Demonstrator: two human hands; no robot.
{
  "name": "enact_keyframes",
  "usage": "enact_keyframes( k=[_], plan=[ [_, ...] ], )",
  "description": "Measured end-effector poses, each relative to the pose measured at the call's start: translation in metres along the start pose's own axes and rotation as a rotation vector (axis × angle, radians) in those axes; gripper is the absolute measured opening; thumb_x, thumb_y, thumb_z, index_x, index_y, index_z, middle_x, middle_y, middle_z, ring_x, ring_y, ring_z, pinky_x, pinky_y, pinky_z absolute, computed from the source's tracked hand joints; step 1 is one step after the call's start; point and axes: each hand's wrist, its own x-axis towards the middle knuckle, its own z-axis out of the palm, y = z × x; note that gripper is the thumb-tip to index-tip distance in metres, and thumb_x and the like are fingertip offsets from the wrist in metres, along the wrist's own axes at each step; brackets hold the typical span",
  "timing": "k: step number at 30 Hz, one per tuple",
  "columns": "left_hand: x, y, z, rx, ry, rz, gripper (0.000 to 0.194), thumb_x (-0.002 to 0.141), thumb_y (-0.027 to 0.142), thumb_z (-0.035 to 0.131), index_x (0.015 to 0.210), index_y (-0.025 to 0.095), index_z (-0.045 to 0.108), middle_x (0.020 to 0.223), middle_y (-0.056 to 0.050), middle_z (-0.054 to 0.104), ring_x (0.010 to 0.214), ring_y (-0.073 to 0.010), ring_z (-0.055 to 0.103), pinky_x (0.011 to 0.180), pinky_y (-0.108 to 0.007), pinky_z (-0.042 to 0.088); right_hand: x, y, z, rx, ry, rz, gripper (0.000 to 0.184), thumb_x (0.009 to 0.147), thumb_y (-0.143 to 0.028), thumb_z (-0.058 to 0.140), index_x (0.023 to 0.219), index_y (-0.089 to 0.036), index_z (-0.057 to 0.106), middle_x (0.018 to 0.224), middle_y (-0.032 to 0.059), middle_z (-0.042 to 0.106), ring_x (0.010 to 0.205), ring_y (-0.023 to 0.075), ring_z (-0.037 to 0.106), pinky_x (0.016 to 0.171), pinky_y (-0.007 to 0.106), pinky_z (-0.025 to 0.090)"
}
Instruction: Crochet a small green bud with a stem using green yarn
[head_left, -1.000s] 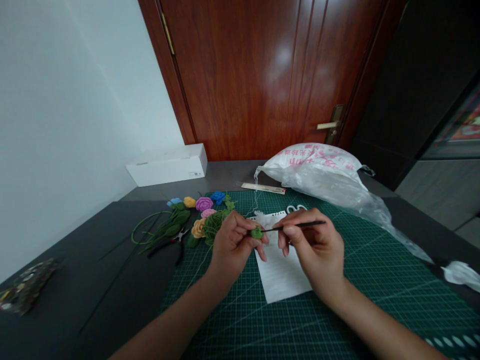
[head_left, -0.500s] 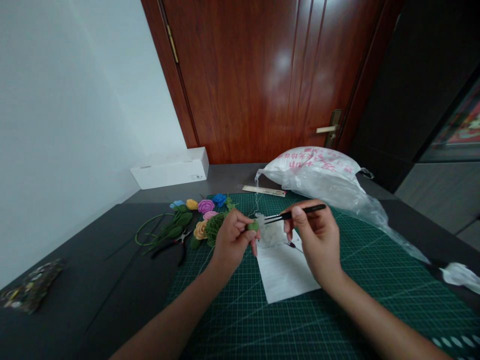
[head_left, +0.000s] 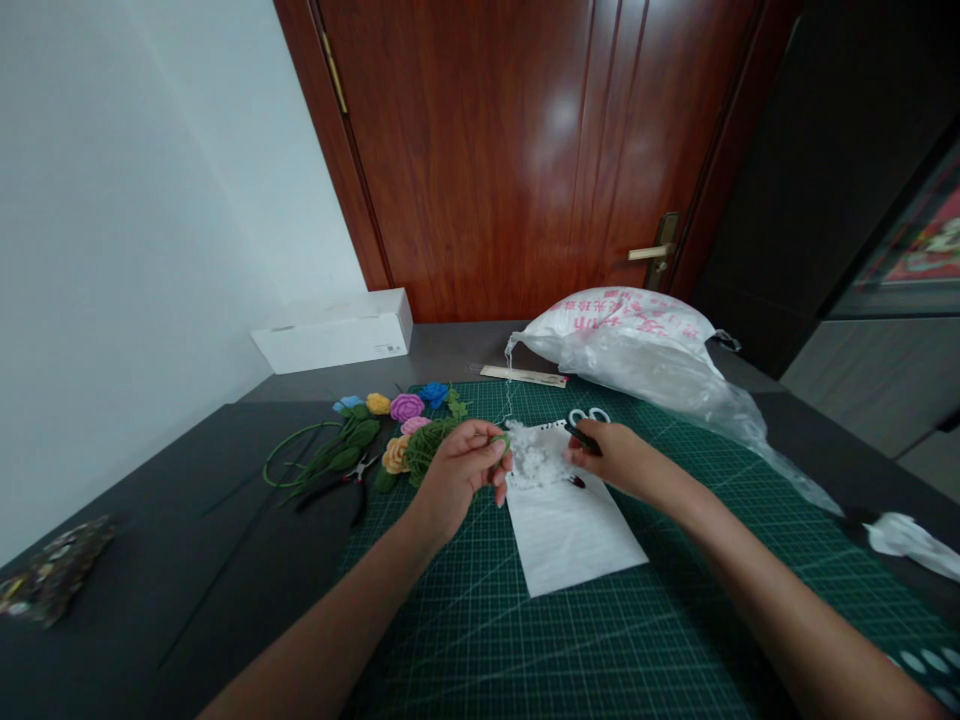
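Observation:
My left hand (head_left: 461, 468) is closed on a small green crocheted piece (head_left: 501, 439), held just left of a tuft of white stuffing (head_left: 534, 458). The stuffing lies at the top of a white paper sheet (head_left: 574, 535) on the green cutting mat (head_left: 615, 600). My right hand (head_left: 611, 455) is lowered onto the paper beside the stuffing, its fingers closed round black tweezers (head_left: 581, 437). White-handled scissors (head_left: 589, 415) lie just beyond that hand.
Crocheted flowers in several colours (head_left: 405, 420), green stems and small pliers (head_left: 345, 480) lie left of the mat. A white box (head_left: 334, 330) stands by the wall, a plastic bag (head_left: 637, 345) and a ruler (head_left: 523, 376) at the back, a dark packet (head_left: 52, 570) far left.
My right hand dropped from in front of the green piece down to the stuffing on the paper, tweezers still in it. My left hand moved slightly forward with the green piece.

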Motion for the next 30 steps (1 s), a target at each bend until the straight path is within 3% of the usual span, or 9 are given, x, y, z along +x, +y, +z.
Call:
enact_keyframes(
  k=[4, 7, 10, 14, 19, 23, 26, 28, 30],
  plan=[
    [-0.001, -0.01, 0.002, 0.014, -0.029, -0.052, 0.025, 0.082, 0.025, 0.076, 0.097, 0.017, 0.058, 0.069, 0.0, 0.065, 0.052, -0.0109, 0.054, 0.044, -0.022, 0.05, -0.002, -0.004, 0.013, -0.103, -0.085, 0.051, 0.021, 0.064, -0.022, 0.089, 0.073, -0.019, 0.07, 0.068, 0.0062, 0.071, 0.06, 0.0208, 0.065, 0.058, 0.029, 0.039],
    [-0.002, -0.015, 0.004, 0.039, -0.079, -0.096, 0.036, 0.083, 0.023, 0.075, 0.115, 0.018, 0.06, 0.069, 0.001, 0.065, 0.051, -0.0107, 0.054, 0.043, -0.021, 0.049, 0.0, -0.007, 0.018, -0.089, -0.087, 0.025, 0.009, 0.072, -0.019, 0.081, 0.073, -0.018, 0.072, 0.075, 0.011, 0.075, 0.07, 0.0242, 0.069, 0.065, 0.031, 0.043],
    [-0.004, -0.023, 0.004, 0.08, -0.211, -0.183, 0.057, 0.083, 0.023, 0.076, 0.136, 0.02, 0.054, 0.069, 0.001, 0.067, 0.049, -0.0106, 0.055, 0.043, -0.021, 0.05, 0.0, -0.012, 0.016, 0.014, -0.084, -0.043, 0.005, 0.08, -0.022, 0.075, 0.076, -0.018, 0.074, 0.08, 0.0095, 0.077, 0.074, 0.0229, 0.069, 0.07, 0.031, 0.046],
    [0.0, -0.039, 0.003, 0.078, -0.287, -0.227, 0.055, 0.082, 0.027, 0.077, 0.13, 0.021, 0.052, 0.069, 0.0, 0.069, 0.048, -0.0124, 0.059, 0.045, -0.023, 0.053, -0.001, -0.02, 0.014, 0.235, -0.085, -0.099, 0.023, 0.077, -0.039, 0.079, 0.068, -0.019, 0.073, 0.066, 0.0028, 0.071, 0.064, 0.0186, 0.062, 0.064, 0.029, 0.046],
    [0.01, -0.049, -0.003, 0.086, -0.177, -0.161, 0.031, 0.078, 0.028, 0.079, 0.098, 0.016, 0.059, 0.07, -0.001, 0.069, 0.052, -0.0124, 0.06, 0.051, -0.028, 0.058, -0.002, -0.024, 0.012, 0.566, 0.005, -0.092, 0.044, 0.072, -0.06, 0.078, 0.067, -0.017, 0.068, 0.056, -0.0028, 0.058, 0.051, 0.0111, 0.046, 0.051, 0.025, 0.036],
    [0.013, -0.04, -0.007, 0.094, -0.065, -0.085, 0.047, 0.078, 0.027, 0.08, 0.118, 0.016, 0.056, 0.068, 0.001, 0.067, 0.051, -0.0122, 0.057, 0.048, -0.026, 0.054, -0.004, -0.025, 0.003, 0.787, 0.087, -0.046, 0.047, 0.079, -0.064, 0.07, 0.079, -0.017, 0.068, 0.051, -0.0081, 0.045, 0.043, 0.0067, 0.027, 0.043, 0.023, 0.021],
    [0.01, -0.025, -0.005, 0.087, -0.038, -0.013, 0.061, 0.082, 0.028, 0.077, 0.135, 0.019, 0.047, 0.072, 0.001, 0.069, 0.053, -0.0126, 0.056, 0.049, -0.026, 0.054, -0.006, -0.027, 0.0, 0.872, 0.096, -0.025, 0.045, 0.074, -0.059, 0.077, 0.085, -0.015, 0.071, 0.058, -0.0059, 0.054, 0.043, 0.0048, 0.026, 0.042, 0.022, 0.018],
    [0.006, -0.014, -0.003, 0.073, -0.051, 0.066, 0.048, 0.086, 0.029, 0.074, 0.128, 0.019, 0.051, 0.075, 0.0, 0.069, 0.055, -0.0131, 0.058, 0.05, -0.027, 0.054, -0.007, -0.03, 0.001, 0.896, 0.084, -0.014, 0.043, 0.073, -0.055, 0.08, 0.089, -0.015, 0.073, 0.062, -0.004, 0.06, 0.042, 0.0043, 0.027, 0.042, 0.021, 0.018],
    [0.002, -0.006, 0.0, 0.063, -0.093, 0.147, 0.029, 0.089, 0.028, 0.072, 0.113, 0.017, 0.06, 0.077, -0.002, 0.069, 0.057, -0.0132, 0.059, 0.051, -0.026, 0.053, -0.008, -0.033, 0.003, 0.885, 0.082, -0.028, 0.039, 0.073, -0.05, 0.082, 0.089, -0.015, 0.074, 0.065, -0.0022, 0.065, 0.044, 0.0058, 0.036, 0.043, 0.022, 0.026]
  ],
)
